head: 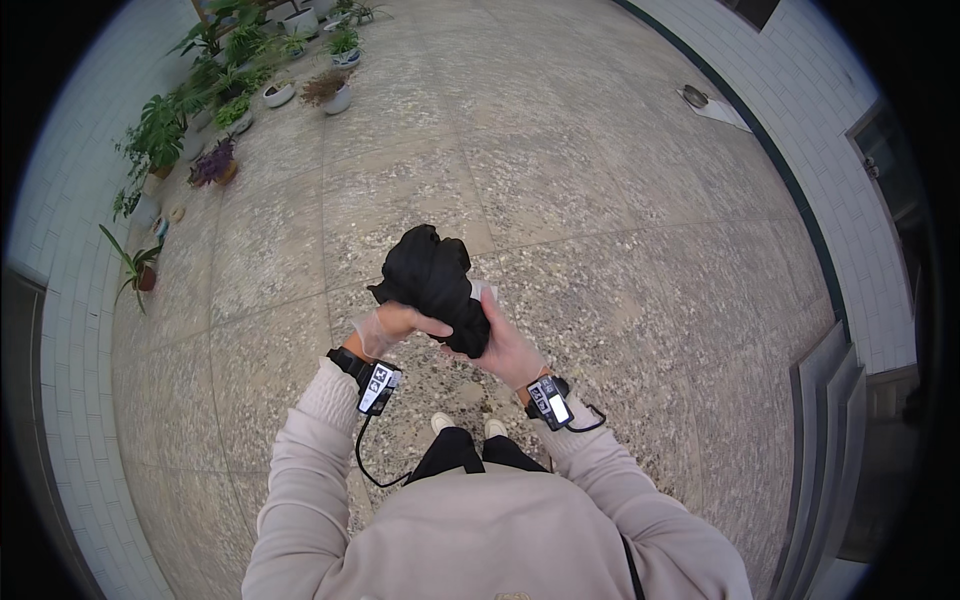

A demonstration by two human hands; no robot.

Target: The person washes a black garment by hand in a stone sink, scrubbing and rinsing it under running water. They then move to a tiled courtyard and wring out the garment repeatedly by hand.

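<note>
A bunched black cloth bundle (427, 274) is held out in front of my body, above the floor. My left hand (394, 324), in a clear plastic glove, grips its near left side with the thumb across it. On the lower right, my right hand (510, 345), gloved the same way, holds the bundle with the thumb pointing up along it. A small white tag (487, 289) shows beside the right thumb. Fingers of both hands are partly hidden beneath the cloth. Each wrist bears a strapped black device with a cable.
Potted plants (225, 82) line the tiled wall (75, 195) at left. A metal bowl (695, 95) sits near a white sheet (724, 114) at far right. Grey steps (817, 450) rise at lower right. Speckled stone paving (555, 180) surrounds my shoes (442, 423).
</note>
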